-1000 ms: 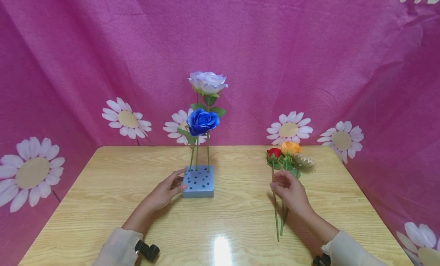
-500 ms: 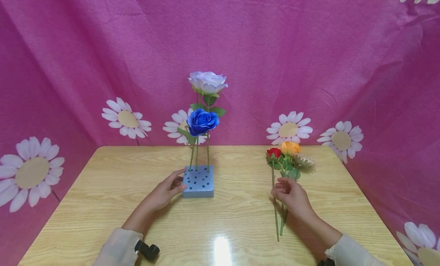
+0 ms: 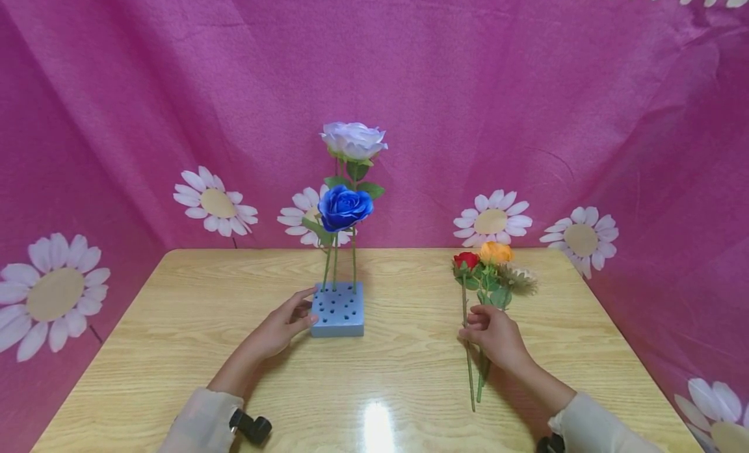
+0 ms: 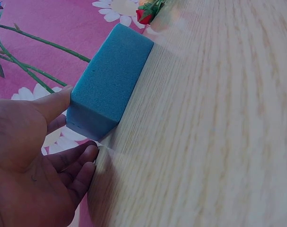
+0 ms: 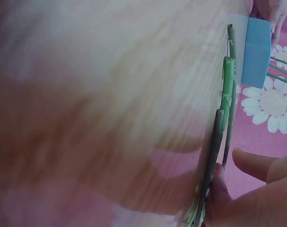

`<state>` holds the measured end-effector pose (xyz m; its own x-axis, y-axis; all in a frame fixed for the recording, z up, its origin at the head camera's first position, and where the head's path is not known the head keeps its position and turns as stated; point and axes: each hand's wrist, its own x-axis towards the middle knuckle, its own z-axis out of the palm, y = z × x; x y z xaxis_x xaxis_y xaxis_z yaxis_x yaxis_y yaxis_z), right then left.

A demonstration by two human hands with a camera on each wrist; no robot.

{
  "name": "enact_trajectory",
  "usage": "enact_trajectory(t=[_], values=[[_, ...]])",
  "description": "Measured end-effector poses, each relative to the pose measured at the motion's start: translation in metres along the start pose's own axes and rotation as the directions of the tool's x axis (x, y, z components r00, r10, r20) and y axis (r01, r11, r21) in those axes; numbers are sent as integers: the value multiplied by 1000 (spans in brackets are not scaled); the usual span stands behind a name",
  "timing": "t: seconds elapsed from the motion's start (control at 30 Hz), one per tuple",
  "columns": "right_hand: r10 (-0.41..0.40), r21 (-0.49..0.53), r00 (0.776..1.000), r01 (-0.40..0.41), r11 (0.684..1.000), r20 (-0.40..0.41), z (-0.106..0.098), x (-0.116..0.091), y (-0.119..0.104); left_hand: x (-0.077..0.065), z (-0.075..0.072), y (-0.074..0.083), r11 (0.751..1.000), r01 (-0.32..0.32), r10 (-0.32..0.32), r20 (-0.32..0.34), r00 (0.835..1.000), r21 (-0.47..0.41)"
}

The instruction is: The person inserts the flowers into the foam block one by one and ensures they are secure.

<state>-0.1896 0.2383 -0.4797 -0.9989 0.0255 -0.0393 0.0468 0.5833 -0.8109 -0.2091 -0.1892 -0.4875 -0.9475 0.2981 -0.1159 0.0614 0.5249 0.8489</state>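
Note:
My left hand (image 3: 282, 324) holds the left side of a blue foam block (image 3: 337, 329) with holes in its top. In the left wrist view, the thumb (image 4: 56, 102) presses on a corner while the lower fingers curl beside the table. A blue rose (image 3: 345, 208) and a pale lilac rose (image 3: 354, 140) stand upright in the block. Over to the right, my right hand (image 3: 497, 336) is at the stem of a lying red rose (image 3: 466, 260). In the right wrist view, its thumb (image 5: 250, 163) and forefinger are spread, with the thin stem (image 5: 231, 113) between them.
An orange flower (image 3: 496, 252) and a whitish, spiky flower (image 3: 516, 279) lie beside the red rose, stems pointing to the near edge. A pink curtain (image 3: 421, 102) printed with daisies surrounds the wooden table (image 3: 409, 375) at back and sides.
My right hand has moved down along the red rose's stem, nearer to me, and its thumb now reaches past the stem. The left hand and the block have stayed in place.

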Motion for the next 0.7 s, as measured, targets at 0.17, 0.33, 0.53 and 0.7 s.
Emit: enact_trajectory(t=[0.17,0.33,0.53,0.7], values=[[-2,-6,1000,2,1000,7,1,2,-1,0,0,1,1000,3,-3,-1,1000,0],[-16,-26,1000,16,1000,8,1,3,-1,0,0,1,1000,6,-6,-1,1000,-2],[-17,-27,1000,17,999,12,1,4,-1,0,1,-1,1000,-9,9,1,1000,3],[10,17,1000,-10,1000,26,-1,5,-1,0,1,-1,1000,-1,1,-4,1000,-6]])
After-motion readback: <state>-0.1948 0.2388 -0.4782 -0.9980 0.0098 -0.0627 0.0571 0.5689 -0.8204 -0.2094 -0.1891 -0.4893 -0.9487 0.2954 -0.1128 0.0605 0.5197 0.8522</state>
